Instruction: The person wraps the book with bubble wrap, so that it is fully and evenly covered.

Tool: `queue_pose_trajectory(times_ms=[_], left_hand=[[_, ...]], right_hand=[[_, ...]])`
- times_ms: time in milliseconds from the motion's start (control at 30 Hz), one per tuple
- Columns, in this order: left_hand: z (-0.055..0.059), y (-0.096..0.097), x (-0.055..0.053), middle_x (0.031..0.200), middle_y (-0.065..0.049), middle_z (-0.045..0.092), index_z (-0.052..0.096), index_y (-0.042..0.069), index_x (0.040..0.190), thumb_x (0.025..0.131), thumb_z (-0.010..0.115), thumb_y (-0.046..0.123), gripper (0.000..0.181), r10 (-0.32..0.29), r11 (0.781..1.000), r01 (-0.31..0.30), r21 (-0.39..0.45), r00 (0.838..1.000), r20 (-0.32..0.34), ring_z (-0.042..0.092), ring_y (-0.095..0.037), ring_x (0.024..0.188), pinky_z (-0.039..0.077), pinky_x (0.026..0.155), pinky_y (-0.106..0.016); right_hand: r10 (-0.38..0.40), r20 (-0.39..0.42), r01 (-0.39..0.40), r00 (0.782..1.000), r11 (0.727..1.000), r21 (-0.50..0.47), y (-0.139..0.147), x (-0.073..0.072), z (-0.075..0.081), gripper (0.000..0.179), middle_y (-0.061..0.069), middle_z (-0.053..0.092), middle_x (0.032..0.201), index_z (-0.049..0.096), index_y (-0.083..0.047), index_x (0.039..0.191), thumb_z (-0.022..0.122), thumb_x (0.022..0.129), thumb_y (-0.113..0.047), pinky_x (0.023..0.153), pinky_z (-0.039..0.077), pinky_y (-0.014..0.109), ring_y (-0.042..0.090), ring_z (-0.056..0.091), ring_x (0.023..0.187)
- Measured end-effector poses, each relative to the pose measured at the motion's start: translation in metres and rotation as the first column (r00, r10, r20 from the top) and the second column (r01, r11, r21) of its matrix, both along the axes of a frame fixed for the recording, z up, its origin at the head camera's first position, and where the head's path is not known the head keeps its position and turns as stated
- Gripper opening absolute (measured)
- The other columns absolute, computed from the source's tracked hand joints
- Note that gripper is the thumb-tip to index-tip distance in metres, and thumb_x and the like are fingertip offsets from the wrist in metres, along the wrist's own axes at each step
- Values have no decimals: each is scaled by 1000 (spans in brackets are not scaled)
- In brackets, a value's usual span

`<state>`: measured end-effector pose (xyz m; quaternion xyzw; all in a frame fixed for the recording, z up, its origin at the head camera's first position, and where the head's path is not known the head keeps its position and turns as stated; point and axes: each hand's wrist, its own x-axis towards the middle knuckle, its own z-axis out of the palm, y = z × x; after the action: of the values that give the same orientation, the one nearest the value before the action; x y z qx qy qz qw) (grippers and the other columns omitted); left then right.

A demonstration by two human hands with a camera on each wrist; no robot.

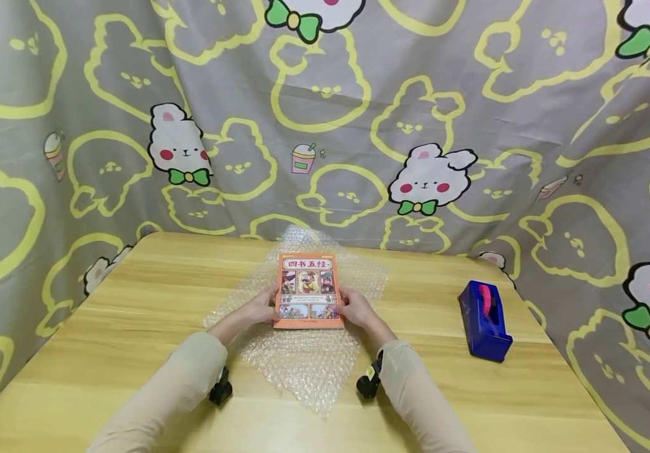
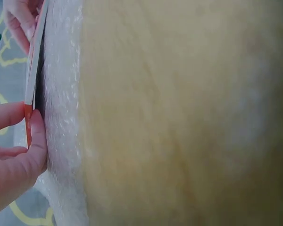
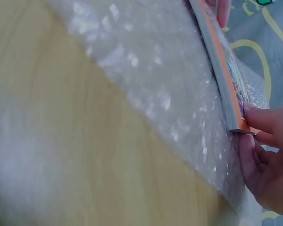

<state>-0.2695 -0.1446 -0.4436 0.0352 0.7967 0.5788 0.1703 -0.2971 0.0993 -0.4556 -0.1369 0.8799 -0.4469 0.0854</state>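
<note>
An orange book [image 1: 309, 299] with pictures and Chinese characters on its cover lies face up over a sheet of bubble wrap [image 1: 308, 362]. My left hand [image 1: 261, 307] grips the book's left edge, thumb and fingers on either side of it in the left wrist view. On the opposite edge, my right hand [image 1: 357, 308] pinches the book near its lower corner, with the thumb [image 3: 259, 117] on the cover. In the right wrist view the book's page edges [image 3: 219, 70] show just above the wrap. The sheet lies turned like a diamond, corners pointing toward and away from me.
A blue tape dispenser [image 1: 484, 324] with a pink roll core stands on the right of the wooden table [image 1: 132, 327]. Behind the table hangs a grey curtain [image 1: 347, 113] with a rabbit print. Black wrist cameras [image 1: 369, 380] sit under the sleeves.
</note>
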Motion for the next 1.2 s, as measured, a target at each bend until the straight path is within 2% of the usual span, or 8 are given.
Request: queue_pose_trajectory(times_ms=[167,267,433,633,833,1000,1100,1200], left_hand=[[4,-4,0,105,-22,47,12,-8,141,74,55,-14,80,-71,997,71,6,997,13,55,-22,86,54,73,-32],[3,-7,0,103,-20,47,12,-9,140,75,57,-12,79,-101,995,101,12,995,18,55,-20,83,54,73,-32],[-3,-12,-2,102,-16,43,14,-10,140,75,58,-10,78,-121,992,120,34,992,37,51,-19,85,51,75,-28],[-2,-13,-3,101,-14,39,15,-11,139,74,60,-7,79,-138,990,137,32,990,20,46,-18,86,49,74,-25],[-4,-12,-4,95,-12,39,20,-12,137,72,61,-10,77,-150,988,151,30,989,-8,42,-17,81,48,67,-22],[-7,-9,-3,88,-9,39,28,-12,137,67,60,-16,77,-220,974,214,-72,973,-76,37,-16,73,39,58,-20],[-7,-8,-5,88,-9,41,29,-12,136,66,60,-16,77,-237,969,227,-99,967,-99,37,-16,72,40,58,-20],[-6,-9,-7,90,-10,42,28,-11,137,66,61,-15,78,-235,969,226,-100,968,-90,38,-15,72,40,57,-20]], right_hand=[[-7,40,7,999,1000,-12,0,1,1,49,8,57,79,44,3,132,60,87,-6,60,44,23,14,52,70],[-8,65,14,998,997,-82,3,1,-3,51,5,53,73,44,5,131,62,85,-6,54,40,21,12,47,64],[-4,128,30,992,979,-202,7,-2,-8,52,4,50,72,44,10,127,64,81,-4,52,40,20,11,45,60],[-35,168,73,985,972,-225,9,-4,-7,55,8,55,79,41,12,125,65,78,-3,55,45,21,12,51,65],[-25,145,47,989,988,-148,12,-3,0,55,8,53,78,41,10,126,65,77,-2,54,44,22,13,50,63],[-8,107,11,994,999,-31,18,0,2,58,7,52,74,40,9,128,67,79,-6,50,38,22,13,46,59],[-4,109,7,994,1000,-25,18,0,3,56,7,53,74,42,9,127,67,79,-6,49,38,22,14,46,58],[-6,113,10,994,999,-35,18,-2,3,52,7,52,75,44,9,124,67,79,-4,50,38,22,14,46,60]])
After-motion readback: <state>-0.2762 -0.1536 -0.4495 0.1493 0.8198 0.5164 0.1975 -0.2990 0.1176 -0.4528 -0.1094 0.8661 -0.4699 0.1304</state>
